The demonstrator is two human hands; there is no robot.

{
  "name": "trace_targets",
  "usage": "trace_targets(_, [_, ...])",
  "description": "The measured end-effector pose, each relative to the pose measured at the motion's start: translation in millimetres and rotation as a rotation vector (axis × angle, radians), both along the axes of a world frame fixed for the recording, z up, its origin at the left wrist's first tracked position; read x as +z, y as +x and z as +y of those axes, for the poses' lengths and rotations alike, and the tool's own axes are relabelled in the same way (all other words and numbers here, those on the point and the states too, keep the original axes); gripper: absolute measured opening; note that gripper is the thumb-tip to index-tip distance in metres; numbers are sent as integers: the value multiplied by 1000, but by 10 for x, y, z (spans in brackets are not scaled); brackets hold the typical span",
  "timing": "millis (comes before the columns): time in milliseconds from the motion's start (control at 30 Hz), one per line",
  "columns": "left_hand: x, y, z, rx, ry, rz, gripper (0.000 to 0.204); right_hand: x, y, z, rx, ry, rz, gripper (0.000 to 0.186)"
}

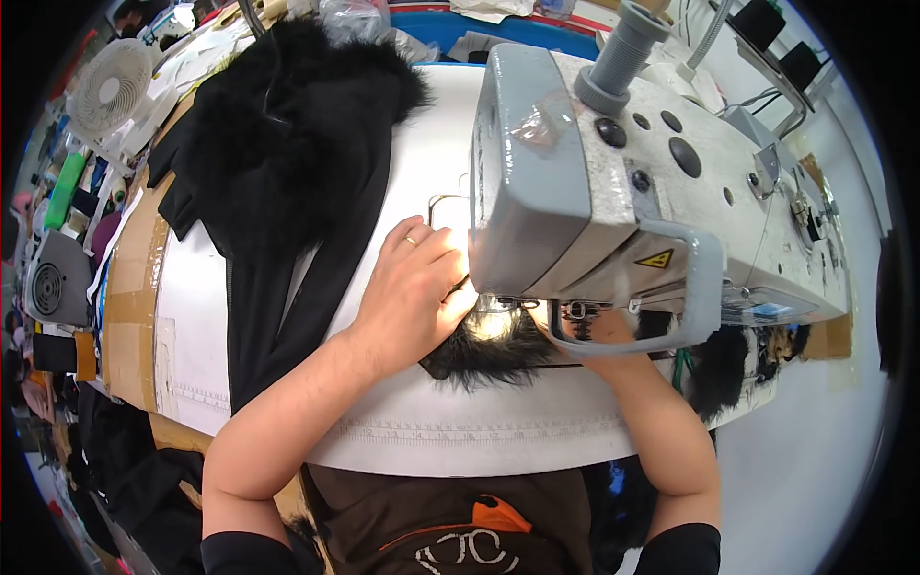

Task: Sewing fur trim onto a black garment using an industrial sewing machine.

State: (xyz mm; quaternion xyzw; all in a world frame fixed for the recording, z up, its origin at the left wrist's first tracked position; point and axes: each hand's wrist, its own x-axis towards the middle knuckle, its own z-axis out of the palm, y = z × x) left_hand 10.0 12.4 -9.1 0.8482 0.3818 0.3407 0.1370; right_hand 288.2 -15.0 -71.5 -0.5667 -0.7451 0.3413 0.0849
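A piece of black fur (498, 356) lies under the lit head of a grey and white sewing machine (537, 182). To the left of the needle area, my left hand (412, 292) bends its fingers over the fur's edge, with the thumb close to the bright spot. A ring shows on one finger. My right hand (604, 333) is on the other side of the needle area, by the fur. The machine's grey loop-shaped guard (704, 287) and its head hide most of that hand's fingers.
A black garment with fur (278, 144) is heaped on the left of the white table (383, 431). A thread stand (623, 53) rises from the machine. At the far left are a white fan (110, 88) and a grey boxy device (59, 278). More black fur (719, 374) sits at right.
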Motion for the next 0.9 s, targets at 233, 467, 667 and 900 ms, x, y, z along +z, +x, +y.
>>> trace_targets(233, [-5,-8,11,-13,39,-24,19,528,-39,-48,239,1015,-479,18])
trace_targets(467, [-36,31,36,-41,-13,-60,21,209,446,51,124,264,75,23])
trace_targets(667, [-30,-62,6,-38,0,-56,23,710,73,-61,45,559,29,24])
trace_targets(900, [5,-37,-8,-73,20,-43,26,757,80,-111,89,504,-71,21])
